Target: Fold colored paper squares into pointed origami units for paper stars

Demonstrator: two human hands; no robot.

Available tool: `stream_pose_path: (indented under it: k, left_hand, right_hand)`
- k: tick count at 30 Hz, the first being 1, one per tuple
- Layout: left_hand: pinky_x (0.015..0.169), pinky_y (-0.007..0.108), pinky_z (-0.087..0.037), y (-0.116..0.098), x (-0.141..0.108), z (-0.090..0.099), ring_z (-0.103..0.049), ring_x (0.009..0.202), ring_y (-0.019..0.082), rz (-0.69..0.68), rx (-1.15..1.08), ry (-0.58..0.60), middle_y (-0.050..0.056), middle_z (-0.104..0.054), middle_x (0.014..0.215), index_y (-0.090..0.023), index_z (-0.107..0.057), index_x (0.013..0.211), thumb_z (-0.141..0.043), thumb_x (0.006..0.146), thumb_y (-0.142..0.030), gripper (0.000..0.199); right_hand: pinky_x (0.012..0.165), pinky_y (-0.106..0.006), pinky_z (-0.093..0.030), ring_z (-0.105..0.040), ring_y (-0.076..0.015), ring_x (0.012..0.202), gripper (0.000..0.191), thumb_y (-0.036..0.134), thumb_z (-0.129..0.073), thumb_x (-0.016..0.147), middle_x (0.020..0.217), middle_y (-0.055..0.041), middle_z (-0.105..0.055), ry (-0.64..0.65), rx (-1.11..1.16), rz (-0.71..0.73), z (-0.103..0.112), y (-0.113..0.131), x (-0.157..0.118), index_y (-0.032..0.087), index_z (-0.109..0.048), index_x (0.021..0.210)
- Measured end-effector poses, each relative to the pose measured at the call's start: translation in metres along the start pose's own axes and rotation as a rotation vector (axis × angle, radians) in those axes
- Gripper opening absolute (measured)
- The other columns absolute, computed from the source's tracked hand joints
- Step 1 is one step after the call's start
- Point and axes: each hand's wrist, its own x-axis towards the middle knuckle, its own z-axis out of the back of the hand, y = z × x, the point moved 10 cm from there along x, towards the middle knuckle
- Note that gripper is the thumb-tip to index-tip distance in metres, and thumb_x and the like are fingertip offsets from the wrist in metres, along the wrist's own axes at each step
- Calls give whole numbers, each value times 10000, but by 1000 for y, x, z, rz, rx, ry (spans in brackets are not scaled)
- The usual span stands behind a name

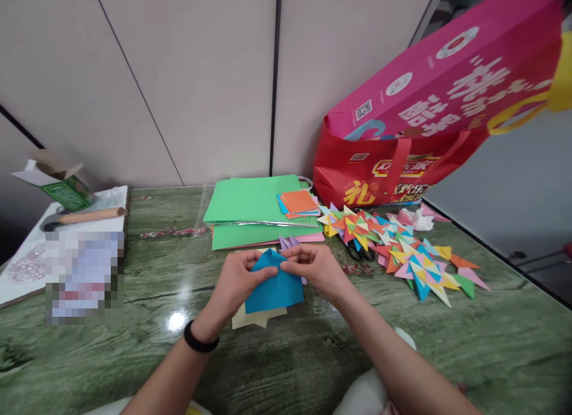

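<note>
At the bottom edge, pale rounded shapes are cut off by the frame and partly covered by the right forearm. A black wristband (201, 337) is worn on the left wrist. Above the table (111, 355), a partly folded blue paper sheet (274, 293) is held between both hands: its upper left edge is pinched by the thumb and fingers of the left hand (239, 281), its upper right edge by those of the right hand (319, 269), close to a raised point. Cream sheets (254, 318) are mostly covered by it, and purple folded paper (288, 242) is half hidden behind the right hand.

To the left, a pixelated object (84, 278) cannot be identified; it is seen on a white board (33, 236) with a wooden-handled tool (92, 215). To the right, multicoloured paper stars (429, 269) are piled, black loops (361, 253) being partly buried among them.

Farther back, small paper squares (298, 202) are stacked on green sheets (252, 200). On the board's far end, a green carton (69, 192) is left with flaps open; its contents cannot be made out. In a red gift bag (339, 171), a magenta package (433, 75) is carried aslant, its base hidden by the bag's rim and its top cut off.
</note>
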Motion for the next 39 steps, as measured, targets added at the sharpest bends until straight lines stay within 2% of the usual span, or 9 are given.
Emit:
stream_pose_path:
  k: [5,9,13,16,23,28,32,39]
  left_hand:
    - [534,267,-471,-2,0,-2,-593,580,164,-29,67,14,28,-679,666,-134,-633,761,-725,574,-321,280]
    - [484,235,-420,-6,-1,-6,-557,532,144,-42,184,39,-5,-637,596,-141,-596,788,-708,569,-290,288]
    - [445,209,-360,-9,-3,-10,-484,473,111,-57,256,53,-45,-570,522,-150,-563,783,-678,588,-287,264]
    - [456,199,-349,-11,-4,-13,-478,507,106,-76,258,76,-45,-571,551,-153,-553,770,-666,598,-273,238]
    - [454,190,-317,-11,-5,-17,-442,515,91,-94,245,123,-57,-522,550,-150,-549,714,-674,595,-248,198]
    - [470,201,-348,-2,-4,-19,-484,522,103,-14,175,172,-40,-557,562,-150,-536,703,-691,582,-252,221]
    - [471,206,-368,0,-4,-18,-504,517,106,1,142,176,-31,-584,562,-152,-538,674,-696,576,-240,206]
    - [508,229,-423,1,-7,-26,-569,584,142,11,125,220,7,-656,642,-149,-590,678,-709,574,-233,178]
  right_hand:
    - [572,-261,-417,-564,-121,584,250,277,-788,537,645,-2,-662,80,-24,33,-7,2,0,166,-686,737]
    - [619,-272,-410,-572,-135,647,239,359,-760,589,713,-8,-673,118,-24,59,-11,6,-1,183,-695,737]
    - [585,-261,-379,-536,-126,607,266,411,-761,581,677,-2,-653,119,-10,44,-11,3,-1,184,-689,699]
    - [543,-249,-343,-493,-113,559,275,426,-755,586,635,1,-629,112,-3,27,-11,0,-1,178,-680,677]
    - [503,-236,-284,-408,-93,508,220,366,-725,583,541,25,-547,55,-24,24,-10,1,-2,167,-631,578]
    - [516,-244,-298,-412,-99,520,216,353,-687,599,538,27,-532,12,-97,80,-10,10,-3,165,-596,542]
    - [509,-244,-298,-398,-93,508,252,394,-650,631,541,29,-517,38,-137,105,-14,12,-3,162,-583,559]
    - [499,-245,-302,-381,-100,493,262,322,-604,638,484,41,-429,-40,-204,204,-9,17,-2,184,-468,462]
